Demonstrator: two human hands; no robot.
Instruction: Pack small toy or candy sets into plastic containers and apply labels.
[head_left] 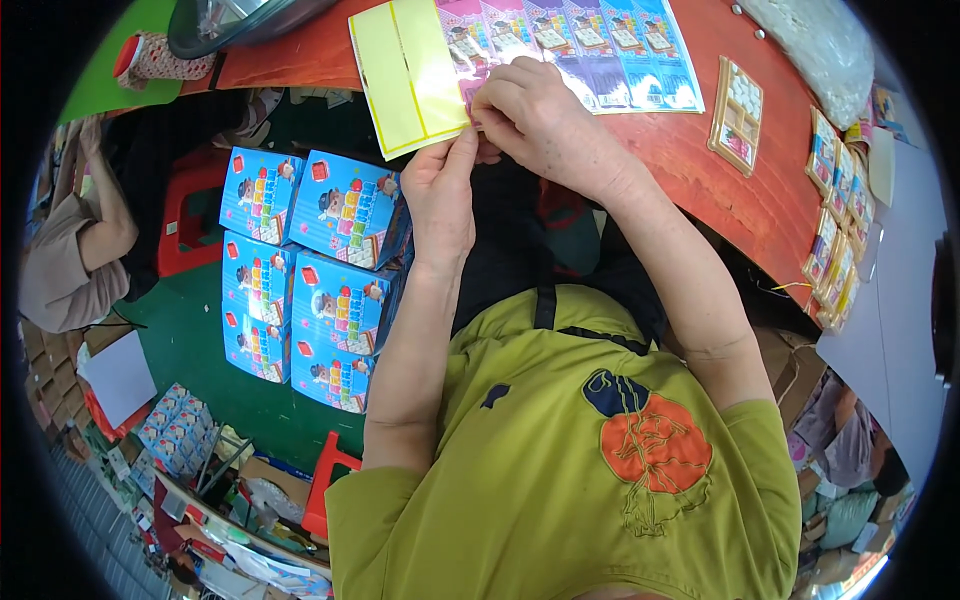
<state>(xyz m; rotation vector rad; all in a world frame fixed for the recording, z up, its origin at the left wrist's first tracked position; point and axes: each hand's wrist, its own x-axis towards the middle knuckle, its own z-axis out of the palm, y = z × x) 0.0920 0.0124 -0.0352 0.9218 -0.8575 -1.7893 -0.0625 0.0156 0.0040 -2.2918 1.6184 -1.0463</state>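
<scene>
A glossy sheet of stickers lies at the red table's near edge. Its left part is bare yellow backing; pink, purple and blue printed strips fill the rest. My left hand pinches the sheet's near edge between thumb and fingers, where the yellow part meets the pink strip. Just right of it, my right hand is closed, its thumb and fingers bent together over the pink strip's near corner. Both hands' fingertips almost meet. Whether the strip's corner has lifted there is hidden by my fingers.
On the red table lie a small wooden tray of white pieces, several wrapped packs and a clear bag. Stacked blue boxes stand left of my arm. A red stool and another person are farther left.
</scene>
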